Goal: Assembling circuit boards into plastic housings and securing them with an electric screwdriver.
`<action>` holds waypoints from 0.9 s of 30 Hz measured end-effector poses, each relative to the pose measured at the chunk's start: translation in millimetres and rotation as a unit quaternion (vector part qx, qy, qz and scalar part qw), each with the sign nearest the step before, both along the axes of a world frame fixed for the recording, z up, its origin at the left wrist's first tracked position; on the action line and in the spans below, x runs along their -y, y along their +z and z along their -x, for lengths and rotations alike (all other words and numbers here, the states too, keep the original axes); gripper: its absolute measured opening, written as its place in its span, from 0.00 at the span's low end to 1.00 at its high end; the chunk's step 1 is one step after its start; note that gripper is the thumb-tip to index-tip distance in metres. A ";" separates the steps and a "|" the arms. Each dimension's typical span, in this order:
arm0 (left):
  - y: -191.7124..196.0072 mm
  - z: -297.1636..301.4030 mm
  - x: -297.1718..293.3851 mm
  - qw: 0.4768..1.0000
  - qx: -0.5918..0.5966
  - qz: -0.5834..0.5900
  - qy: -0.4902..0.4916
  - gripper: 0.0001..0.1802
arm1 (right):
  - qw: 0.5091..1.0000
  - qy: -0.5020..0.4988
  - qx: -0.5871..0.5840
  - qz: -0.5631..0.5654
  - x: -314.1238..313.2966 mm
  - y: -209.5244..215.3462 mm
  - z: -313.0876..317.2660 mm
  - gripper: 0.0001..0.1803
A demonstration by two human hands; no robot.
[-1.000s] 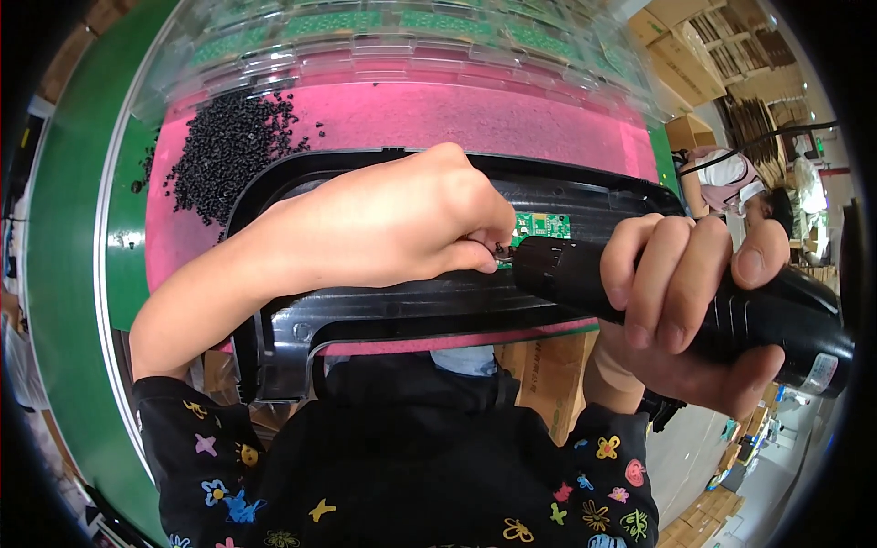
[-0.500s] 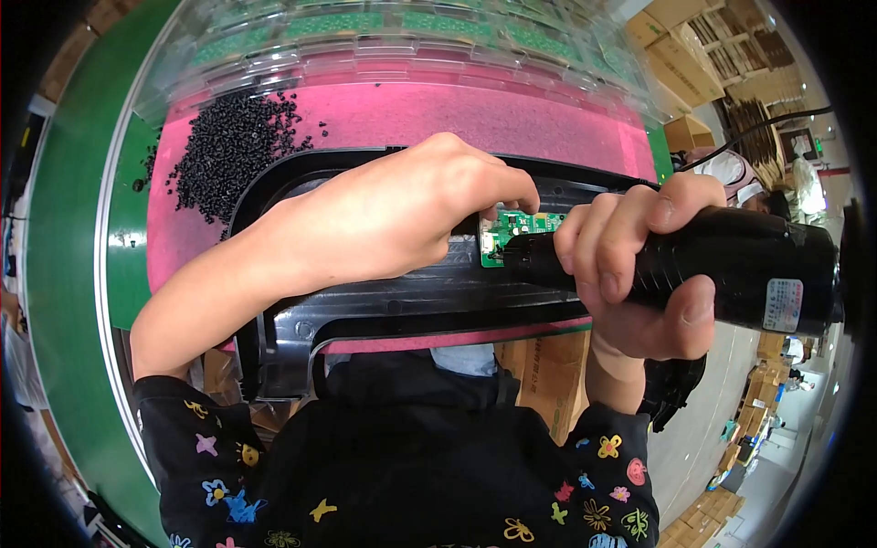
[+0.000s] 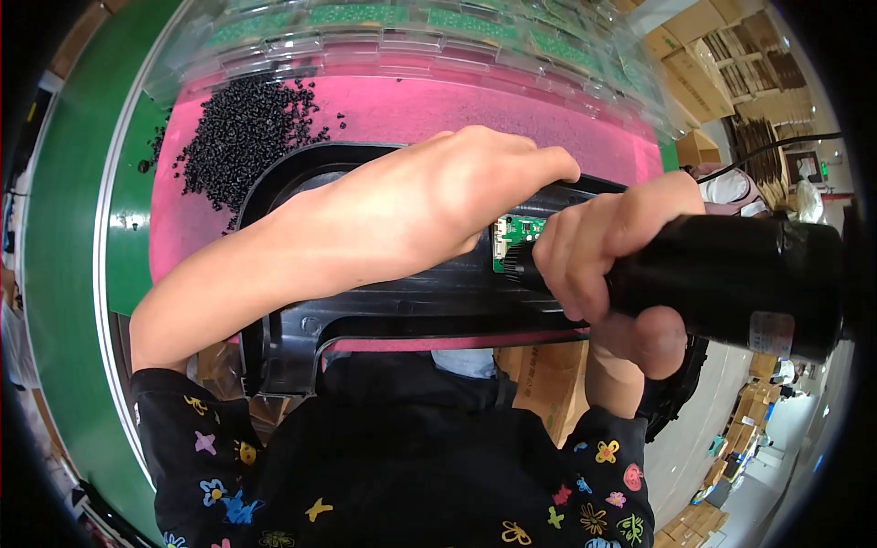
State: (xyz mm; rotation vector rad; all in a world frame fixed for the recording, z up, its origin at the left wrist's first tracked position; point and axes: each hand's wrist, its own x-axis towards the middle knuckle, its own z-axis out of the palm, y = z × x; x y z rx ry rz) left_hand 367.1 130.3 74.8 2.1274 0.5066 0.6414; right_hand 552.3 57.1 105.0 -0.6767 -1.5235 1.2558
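A black cylindrical electric screwdriver (image 3: 731,279) is gripped in my right hand (image 3: 603,247), lying almost level with its nose pointing left. The nose is over a small green circuit board (image 3: 505,239) with a white connector, which sits in a large black plastic housing (image 3: 402,315). My left hand (image 3: 466,187) reaches across the housing, just left of and beyond the board. Its fingers are bent over and the fingertips are mostly hidden, so what they hold does not show. The screwdriver's tip and the board's right part are hidden behind my right hand.
A heap of small black screw-like parts (image 3: 242,128) lies at the far left on the pink mat (image 3: 438,105). Clear plastic trays (image 3: 429,46) with green boards stand along the back. Cardboard boxes (image 3: 699,82) are stacked at right, and a carton (image 3: 548,379) is below the table edge.
My left hand has moved right and slightly away from me, its fingers leaving the board's far edge. My right hand and the screwdriver have shifted slightly left and toward me.
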 end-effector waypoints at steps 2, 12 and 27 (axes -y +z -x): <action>-13.4 -2.7 -3.4 0.989 0.059 -0.133 0.010 0.29 | 0.998 -0.024 0.038 0.034 1.7 1.8 1.0 0.27; -8.9 -4.5 -0.5 0.995 0.048 -0.054 -0.075 0.34 | 0.973 -0.002 -0.145 -0.179 0.1 -0.8 -10.2 0.25; 10.1 -11.7 5.2 0.985 0.113 -0.077 -0.101 0.25 | 0.953 -0.013 -0.241 -0.184 9.3 19.1 -14.9 0.25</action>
